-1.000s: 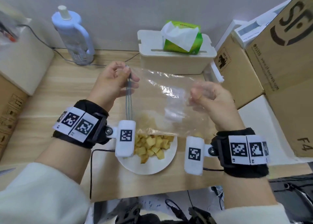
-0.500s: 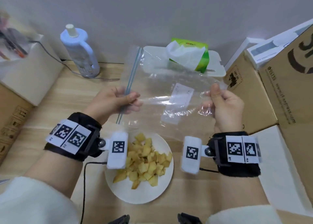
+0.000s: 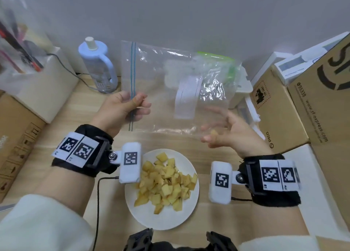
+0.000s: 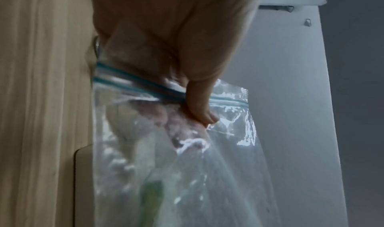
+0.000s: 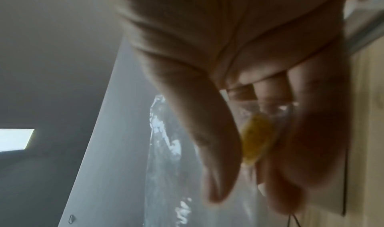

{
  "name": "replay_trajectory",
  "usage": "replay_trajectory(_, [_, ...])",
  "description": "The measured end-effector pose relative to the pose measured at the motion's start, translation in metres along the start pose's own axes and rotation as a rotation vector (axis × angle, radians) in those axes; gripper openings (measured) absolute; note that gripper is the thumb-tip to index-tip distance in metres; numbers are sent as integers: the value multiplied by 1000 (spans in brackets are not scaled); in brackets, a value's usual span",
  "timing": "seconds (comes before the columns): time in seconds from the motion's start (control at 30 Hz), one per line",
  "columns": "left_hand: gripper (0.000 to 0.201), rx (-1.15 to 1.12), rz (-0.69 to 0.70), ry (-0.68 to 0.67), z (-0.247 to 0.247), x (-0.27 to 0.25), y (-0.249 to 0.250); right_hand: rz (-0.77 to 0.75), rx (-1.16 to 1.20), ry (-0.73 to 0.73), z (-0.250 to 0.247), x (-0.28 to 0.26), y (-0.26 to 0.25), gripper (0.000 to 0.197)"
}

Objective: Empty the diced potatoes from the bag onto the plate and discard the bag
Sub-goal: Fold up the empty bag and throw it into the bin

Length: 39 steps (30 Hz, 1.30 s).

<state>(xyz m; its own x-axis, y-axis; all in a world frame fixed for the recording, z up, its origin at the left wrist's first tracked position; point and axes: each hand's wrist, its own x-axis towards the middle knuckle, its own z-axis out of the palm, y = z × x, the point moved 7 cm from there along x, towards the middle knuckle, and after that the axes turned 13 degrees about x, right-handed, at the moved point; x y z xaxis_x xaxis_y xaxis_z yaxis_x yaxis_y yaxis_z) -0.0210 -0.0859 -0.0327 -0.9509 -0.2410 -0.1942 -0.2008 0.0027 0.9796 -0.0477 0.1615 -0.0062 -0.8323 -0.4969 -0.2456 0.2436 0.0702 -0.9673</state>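
The left hand [image 3: 123, 108] pinches the bag [image 3: 166, 91] at its blue zip strip, thumb on the near face and fingers curled behind it; the left wrist view shows the thumb [image 4: 199, 105] pressed across the strip. The bag hangs in the air between the two hands, spread wide like a sheet, its long axis running across from the left hand toward the right. The zip strip stands nearly upright at the left-hand end, so the mouth faces the left hand's side. The closed bottom end lies beyond the right hand's fingertips.

The right hand [image 3: 229, 135] is open, fingers spread and blurred, at the bag's lower right corner. One piece of potato [image 5: 255, 140] sits inside that corner, between thumb and fingers; whether the fingers actually press the plastic cannot be told.

The plate [image 3: 147, 218] lies on the table [image 3: 56, 106] below and between the wrists, toward the person, heaped with diced potatoes [image 3: 166, 182]. The bag's lower edge hangs above the bare table just beyond the plate.

Beyond the left hand stands a bottle [image 3: 96, 65]. Cardboard boxes [image 3: 280, 106] crowd close outside the right hand, and a white box [image 3: 242, 91] sits behind the bag.
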Motion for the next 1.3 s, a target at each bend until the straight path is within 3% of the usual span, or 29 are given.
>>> replay_trajectory(0.07, [6,-16,-11,-69,5,-2,-4,-83,-16,37,-5,-8,-10,54])
replay_trajectory(0.13, [29,-35,6,-125,5,-5,-9,-138,-36,72,-11,-20,-21,47])
replay_trajectory(0.2, [61,-107,42,-100,-3,-3,-9,-152,-93,74,-15,-33,-27,46])
replay_trajectory(0.27, [79,-150,73,-94,-12,0,-8,-149,-138,42,-15,-46,-30,45])
replay_trajectory(0.33, [72,-81,85,-145,-11,0,-6,-151,-139,36,-12,-56,-33,42])
replay_trajectory(0.5, [4,207,39,-153,1,-9,-33,-278,-2,200,-16,-68,-43,36])
replay_trajectory(0.67, [30,161,-50,-155,1,-23,-74,-350,-56,255,-8,-72,-45,22])
replay_trajectory(0.77, [30,111,-63,-128,-4,-27,-82,-357,-86,242,-2,-71,-44,22])
replay_trajectory(0.87, [37,55,-84,-107,-10,-29,-86,-401,-137,259,3,-71,-46,10])
replay_trajectory(1.1, [29,7,-74,-87,-16,-33,-87,-416,-298,297,13,-70,-52,20])
replay_trajectory(1.3, [31,5,-80,-109,-16,-32,-90,-487,-239,293,15,-74,-62,15])
